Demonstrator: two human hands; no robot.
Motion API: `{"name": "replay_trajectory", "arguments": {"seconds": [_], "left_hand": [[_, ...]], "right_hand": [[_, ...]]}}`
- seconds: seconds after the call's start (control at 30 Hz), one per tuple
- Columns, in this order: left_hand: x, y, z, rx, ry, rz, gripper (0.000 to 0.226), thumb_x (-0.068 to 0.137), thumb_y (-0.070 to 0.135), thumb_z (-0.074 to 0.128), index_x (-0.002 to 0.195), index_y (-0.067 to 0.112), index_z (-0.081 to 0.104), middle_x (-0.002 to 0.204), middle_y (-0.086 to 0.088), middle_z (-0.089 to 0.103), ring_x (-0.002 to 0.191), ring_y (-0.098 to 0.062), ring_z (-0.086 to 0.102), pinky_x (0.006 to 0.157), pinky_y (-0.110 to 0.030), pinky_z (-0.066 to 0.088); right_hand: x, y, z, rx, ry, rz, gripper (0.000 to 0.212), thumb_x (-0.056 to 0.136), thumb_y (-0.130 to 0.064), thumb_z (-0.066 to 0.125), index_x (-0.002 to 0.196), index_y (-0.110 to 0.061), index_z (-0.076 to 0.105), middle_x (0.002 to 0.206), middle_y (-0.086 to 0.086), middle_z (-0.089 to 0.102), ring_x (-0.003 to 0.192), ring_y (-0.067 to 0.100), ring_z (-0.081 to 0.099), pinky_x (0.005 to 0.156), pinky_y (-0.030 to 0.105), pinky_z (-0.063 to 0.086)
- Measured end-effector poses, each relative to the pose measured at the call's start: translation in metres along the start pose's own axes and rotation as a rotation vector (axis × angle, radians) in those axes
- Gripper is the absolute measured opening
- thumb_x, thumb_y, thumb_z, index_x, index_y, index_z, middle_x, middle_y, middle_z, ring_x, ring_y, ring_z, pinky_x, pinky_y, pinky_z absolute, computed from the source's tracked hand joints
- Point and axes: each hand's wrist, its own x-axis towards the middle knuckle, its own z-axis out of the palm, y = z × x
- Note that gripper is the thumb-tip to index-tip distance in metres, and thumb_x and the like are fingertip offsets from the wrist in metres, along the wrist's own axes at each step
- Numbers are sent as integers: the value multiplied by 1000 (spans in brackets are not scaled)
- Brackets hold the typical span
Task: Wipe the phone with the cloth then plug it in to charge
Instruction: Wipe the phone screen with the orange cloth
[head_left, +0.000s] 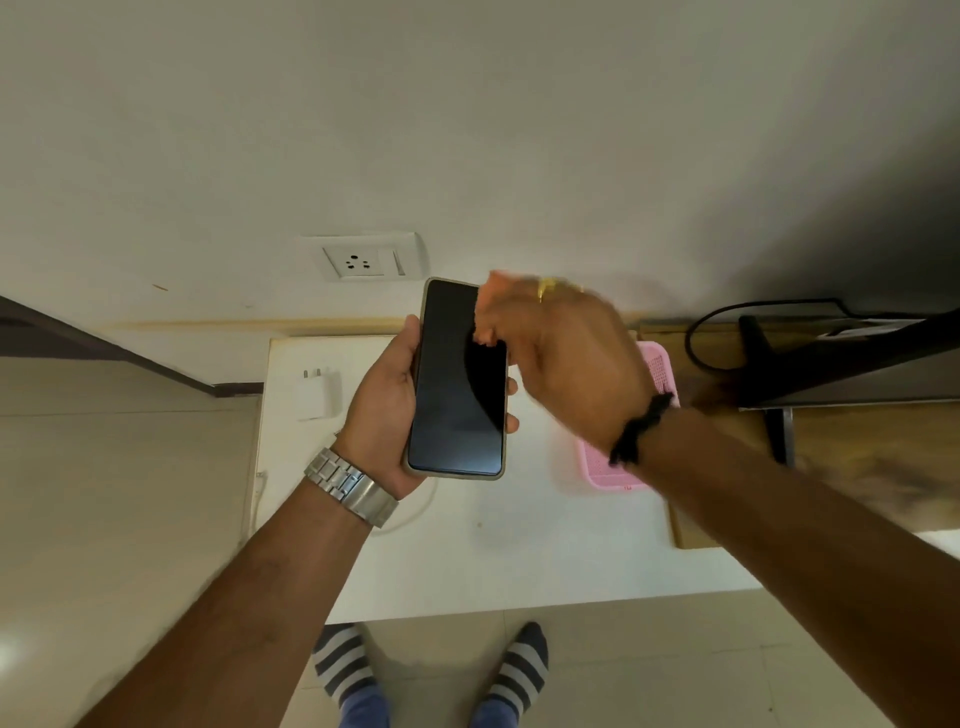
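My left hand (382, 410) grips a black-screened phone (457, 379) in a beige case, held upright above the white table (519, 551). My right hand (561, 358) is motion-blurred over the phone's upper right corner, fingers curled down onto the screen. A small pale orange cloth (488, 314), also blurred, shows at its fingertips against the glass. A white charger adapter (317, 392) lies on the table's far left. A white cable (415, 512) curves out from under my left wrist. The wall socket (361, 258) with its switch sits just above the phone.
A pink plastic basket (605, 470) stands on the table under my right wrist. To the right, a dark screen on a stand (831, 364) with a black cable occupies a wooden surface. My socked feet (431, 670) stand on the tiled floor below the table's front edge.
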Motion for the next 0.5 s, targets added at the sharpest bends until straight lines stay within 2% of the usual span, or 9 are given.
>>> {"name": "replay_trajectory", "arguments": {"seconds": [0.07,0.13,0.2,0.27,0.33,0.4,0.47,0.5], "left_hand": [[1,1,-5,-24,23,-4,66,106,59,27,108,22,82,107,-9,79,88,-27,77,73,-44,64],[3,0,-10,-24,31,-13,65,106,60,28,107,23,82,105,-7,80,88,-25,77,74,-40,64],[6,-4,-8,-21,13,-25,65,105,61,29,115,23,79,112,-11,77,94,-30,75,80,-50,63],[12,-6,-5,-24,3,-34,65,104,62,29,120,21,77,117,-14,74,98,-33,73,83,-56,61],[17,-3,-3,-50,10,-34,65,104,62,29,119,21,77,119,-14,74,100,-33,72,86,-55,59],[19,3,-5,-76,51,-31,67,104,63,29,127,18,74,126,-15,72,105,-33,71,93,-49,57],[19,6,-5,-60,65,-30,71,104,63,27,138,14,65,137,-21,66,110,-35,66,96,-47,54],[19,4,-4,-50,72,-36,71,104,63,28,138,13,64,137,-21,66,109,-34,65,95,-46,54]], "right_hand": [[-23,-13,8,-9,-57,-72,33,86,0,51,103,-19,72,113,1,72,106,26,67,89,39,55],[-37,-18,12,22,-83,-129,34,84,7,64,109,-13,75,118,7,73,109,32,69,93,44,58],[-26,-5,7,2,-87,-118,36,80,11,64,106,-12,76,112,8,75,101,34,71,85,47,59],[-7,9,1,-8,-13,-54,33,79,13,61,96,-11,76,103,7,75,93,32,70,78,45,58],[-5,7,2,8,23,-30,31,81,10,57,95,-12,75,102,5,74,93,30,68,78,42,57],[-25,-10,9,8,-24,-83,31,82,6,58,98,-17,73,101,2,72,90,27,68,78,40,58],[-49,-28,14,30,-88,-138,35,75,8,73,101,-15,75,100,4,74,87,26,72,75,36,62],[-49,-28,13,44,-107,-157,36,73,6,77,102,-14,76,100,5,75,87,26,73,73,36,62]]}}
